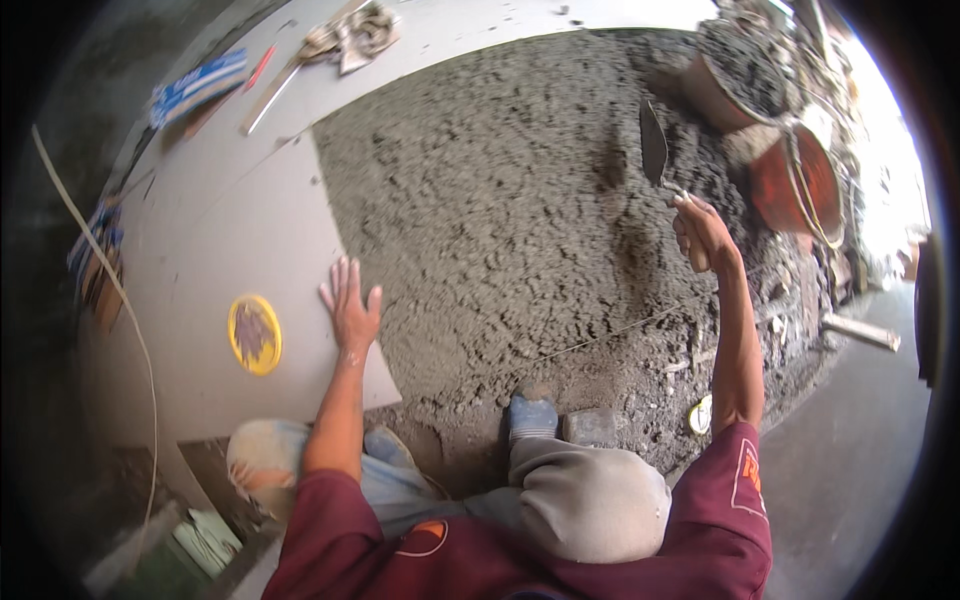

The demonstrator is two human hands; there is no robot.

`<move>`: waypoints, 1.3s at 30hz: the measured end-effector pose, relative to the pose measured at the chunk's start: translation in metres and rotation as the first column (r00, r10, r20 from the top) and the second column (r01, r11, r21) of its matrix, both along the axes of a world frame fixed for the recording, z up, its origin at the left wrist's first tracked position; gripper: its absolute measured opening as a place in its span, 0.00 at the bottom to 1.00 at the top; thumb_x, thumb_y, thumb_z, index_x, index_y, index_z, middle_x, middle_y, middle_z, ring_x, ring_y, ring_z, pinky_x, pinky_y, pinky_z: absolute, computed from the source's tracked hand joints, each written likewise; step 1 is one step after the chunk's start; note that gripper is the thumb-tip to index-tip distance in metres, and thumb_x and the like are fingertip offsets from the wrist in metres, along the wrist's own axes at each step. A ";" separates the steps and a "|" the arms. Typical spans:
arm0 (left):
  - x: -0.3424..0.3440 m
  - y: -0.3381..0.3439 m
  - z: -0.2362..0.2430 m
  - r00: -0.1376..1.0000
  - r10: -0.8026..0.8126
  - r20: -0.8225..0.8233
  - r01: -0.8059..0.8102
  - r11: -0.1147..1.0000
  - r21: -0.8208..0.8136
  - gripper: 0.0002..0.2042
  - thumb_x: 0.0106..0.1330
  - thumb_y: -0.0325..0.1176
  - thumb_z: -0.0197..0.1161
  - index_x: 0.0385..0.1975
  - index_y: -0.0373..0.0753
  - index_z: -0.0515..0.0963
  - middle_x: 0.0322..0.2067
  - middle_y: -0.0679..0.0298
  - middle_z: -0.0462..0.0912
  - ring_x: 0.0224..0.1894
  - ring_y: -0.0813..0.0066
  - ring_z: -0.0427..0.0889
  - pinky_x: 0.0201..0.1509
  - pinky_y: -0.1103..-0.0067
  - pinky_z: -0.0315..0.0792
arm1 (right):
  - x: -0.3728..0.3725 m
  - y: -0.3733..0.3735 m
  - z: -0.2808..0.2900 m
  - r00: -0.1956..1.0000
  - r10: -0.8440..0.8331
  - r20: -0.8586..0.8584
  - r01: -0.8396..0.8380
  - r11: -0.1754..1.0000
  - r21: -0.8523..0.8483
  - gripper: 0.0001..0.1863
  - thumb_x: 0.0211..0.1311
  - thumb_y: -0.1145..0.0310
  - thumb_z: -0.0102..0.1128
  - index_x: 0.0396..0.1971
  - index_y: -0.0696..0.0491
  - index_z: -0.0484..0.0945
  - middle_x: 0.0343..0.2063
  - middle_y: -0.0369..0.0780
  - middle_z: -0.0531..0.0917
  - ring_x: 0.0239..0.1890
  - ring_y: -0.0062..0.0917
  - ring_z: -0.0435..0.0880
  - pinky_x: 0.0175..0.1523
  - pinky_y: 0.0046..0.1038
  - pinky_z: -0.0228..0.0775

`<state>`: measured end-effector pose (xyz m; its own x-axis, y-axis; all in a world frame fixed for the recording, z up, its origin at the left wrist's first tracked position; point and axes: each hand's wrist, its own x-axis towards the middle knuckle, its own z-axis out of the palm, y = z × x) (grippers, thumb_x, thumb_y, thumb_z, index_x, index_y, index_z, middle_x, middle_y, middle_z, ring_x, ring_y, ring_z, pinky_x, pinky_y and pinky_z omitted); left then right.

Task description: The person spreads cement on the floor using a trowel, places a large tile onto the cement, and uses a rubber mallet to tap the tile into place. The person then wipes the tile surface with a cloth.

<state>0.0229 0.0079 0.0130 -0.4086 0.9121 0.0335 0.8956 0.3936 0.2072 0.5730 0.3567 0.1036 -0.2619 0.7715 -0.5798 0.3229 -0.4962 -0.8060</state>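
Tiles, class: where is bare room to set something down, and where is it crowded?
The tiles show a mostly bare patch between yellow disc and blue packet, and a narrower one between disc and left hand. Crowded: far left, around packet, red stick and rag.

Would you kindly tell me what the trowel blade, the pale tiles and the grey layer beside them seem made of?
Trowel blade: probably metal, dull grey, thin and pointed.
Pale tiles: perhaps ceramic, smooth with straight edges.
Grey layer: likely sandy mortar, matt and crumbly.
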 end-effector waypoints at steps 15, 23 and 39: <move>-0.001 -0.002 0.011 0.998 0.028 0.055 -0.029 0.999 0.013 0.34 0.73 0.53 0.52 0.76 0.46 0.56 0.77 0.61 0.52 0.79 0.59 0.47 0.80 0.50 0.38 | -0.403 -0.076 0.013 0.853 0.493 -0.173 -0.517 0.845 -0.138 0.17 0.75 0.57 0.54 0.51 0.54 0.72 0.25 0.36 0.77 0.17 0.16 0.74 0.17 0.19 0.73; -0.009 -0.006 -0.008 0.988 -0.008 0.157 -0.023 0.981 0.194 0.32 0.74 0.51 0.52 0.74 0.43 0.61 0.75 0.54 0.58 0.78 0.55 0.52 0.79 0.48 0.38 | -0.201 -0.078 0.031 0.981 -0.168 0.095 0.170 0.985 -0.011 0.20 0.73 0.55 0.56 0.52 0.55 0.77 0.32 0.38 0.81 0.27 0.20 0.78 0.29 0.24 0.73; -0.175 -0.040 0.171 0.967 -0.057 0.249 0.081 0.993 -0.089 0.24 0.73 0.40 0.59 0.66 0.37 0.70 0.70 0.53 0.68 0.68 0.55 0.71 0.75 0.66 0.57 | -0.033 -0.434 0.008 0.104 -0.324 0.940 0.454 0.857 0.245 0.27 0.71 0.50 0.57 0.48 0.64 0.78 0.44 0.59 0.82 0.52 0.48 0.81 0.55 0.46 0.71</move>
